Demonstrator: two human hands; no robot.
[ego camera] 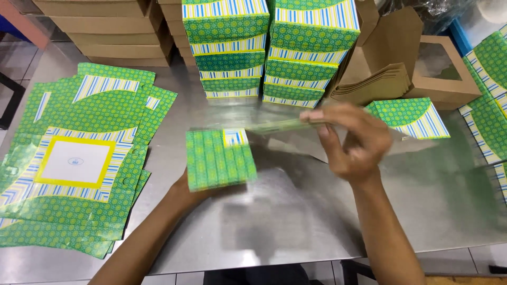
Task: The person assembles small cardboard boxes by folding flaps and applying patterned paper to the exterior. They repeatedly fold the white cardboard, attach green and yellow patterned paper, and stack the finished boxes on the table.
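two hands are on one piece of card at the middle of the metal table (pixel 296 221). your left hand (pixel 185 192) is mostly hidden under the near-left panel of the green patterned box blank (pixel 219 158), propping that panel up from behind so it faces you; whether its fingers are curled or flat there, you cannot tell. your right hand (pixel 351 140) is pinched closed on the far-right flap of the same blank, which is blurred with motion, so the exact fold cannot be read. the hands sit apart, one at each end, which keeps the card stretched between them and lifted off the surface.

to your left lies a fanned heap of flat blanks (pixel 79 158), printed side up and within easy reach. at the far middle stand two stacks of finished boxes (pixel 269 47), squared up and out of the working space. right of these, plain brown windowed boxes (pixel 441 74) lean together, with a single green lid-like piece (pixel 412 116) just beyond your right hand. more green sheets (pixel 491 105) overlap at the right edge.
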